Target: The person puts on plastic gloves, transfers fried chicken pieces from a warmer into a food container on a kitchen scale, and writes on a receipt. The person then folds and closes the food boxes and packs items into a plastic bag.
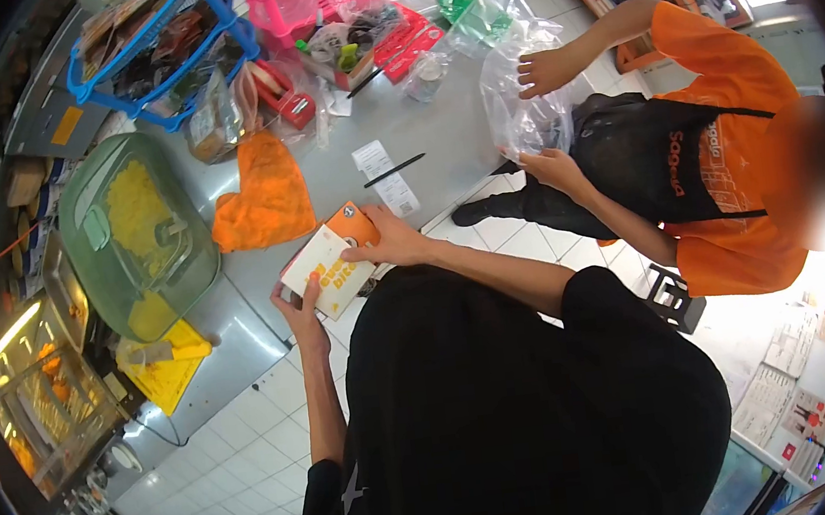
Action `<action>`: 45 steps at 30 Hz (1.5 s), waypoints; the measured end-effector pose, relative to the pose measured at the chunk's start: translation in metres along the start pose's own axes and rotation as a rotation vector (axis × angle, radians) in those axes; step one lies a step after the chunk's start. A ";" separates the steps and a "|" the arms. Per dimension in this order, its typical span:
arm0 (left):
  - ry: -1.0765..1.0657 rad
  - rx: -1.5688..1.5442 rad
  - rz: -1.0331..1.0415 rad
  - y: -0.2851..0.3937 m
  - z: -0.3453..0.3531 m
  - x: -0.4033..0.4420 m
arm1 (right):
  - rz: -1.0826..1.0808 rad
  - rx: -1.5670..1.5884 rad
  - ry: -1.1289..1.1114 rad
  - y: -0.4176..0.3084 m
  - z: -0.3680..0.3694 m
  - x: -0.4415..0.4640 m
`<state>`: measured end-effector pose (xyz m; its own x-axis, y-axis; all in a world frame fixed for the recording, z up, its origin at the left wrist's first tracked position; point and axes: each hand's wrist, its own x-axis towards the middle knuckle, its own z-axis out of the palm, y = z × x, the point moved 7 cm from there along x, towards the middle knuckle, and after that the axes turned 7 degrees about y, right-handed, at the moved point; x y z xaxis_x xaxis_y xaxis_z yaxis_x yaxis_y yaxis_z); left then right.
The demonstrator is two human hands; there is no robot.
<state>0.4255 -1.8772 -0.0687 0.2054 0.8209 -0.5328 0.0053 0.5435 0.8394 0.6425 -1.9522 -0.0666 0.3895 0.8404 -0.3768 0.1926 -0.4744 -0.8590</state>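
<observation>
Both of my hands hold a small cream box with orange lettering (332, 274) near the table's front edge. My left hand (303, 314) grips its lower left side, thumb on the front face. At its upper right, my right hand (393, 239) has its fingers wrapped round the box, beside an orange panel (354, 225) with a small round logo. Just behind lies a crumpled orange cloth (265, 195). A printed paper slip (386, 178) rests on the metal table (321, 156) with a black pen (394, 170) across it.
A green lidded container (139, 236) with yellow contents stands left, near a yellow bag (168, 369). Blue (160, 58) and pink (310, 2) baskets stand at the back. At right, a co-worker in an orange shirt (731, 133) handles a clear plastic bag (521, 95).
</observation>
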 end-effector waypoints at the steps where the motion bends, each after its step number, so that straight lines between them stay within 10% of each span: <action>1: -0.024 0.014 0.022 0.012 0.014 -0.009 | -0.005 0.044 0.028 0.003 -0.013 -0.007; 8: -0.469 -0.192 -0.040 0.026 0.172 -0.043 | -0.092 0.487 0.871 0.015 -0.154 -0.093; 11: -0.629 -0.063 0.079 0.041 0.255 -0.079 | -0.129 1.203 0.883 0.021 -0.182 -0.111; 18: -0.727 0.172 0.339 -0.016 0.352 -0.106 | 0.159 1.468 0.550 0.025 -0.258 -0.115; 23: -1.004 0.251 0.201 -0.016 0.351 -0.097 | 0.333 1.139 0.468 0.101 -0.346 -0.079; 27: -0.708 0.734 0.840 -0.016 0.342 -0.064 | 0.453 1.061 0.355 0.129 -0.365 -0.063; 33: -0.921 0.659 0.504 -0.022 0.290 -0.028 | 0.450 0.807 0.512 0.074 -0.390 -0.071; 45: -0.508 0.599 0.120 -0.027 0.128 0.013 | 0.374 0.677 0.563 0.132 -0.360 0.002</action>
<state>0.5534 -1.9041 -0.0848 0.6582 0.6094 -0.4421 0.4506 0.1516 0.8798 0.9929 -2.1075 -0.0560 0.7305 0.3317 -0.5969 -0.5251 -0.2860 -0.8016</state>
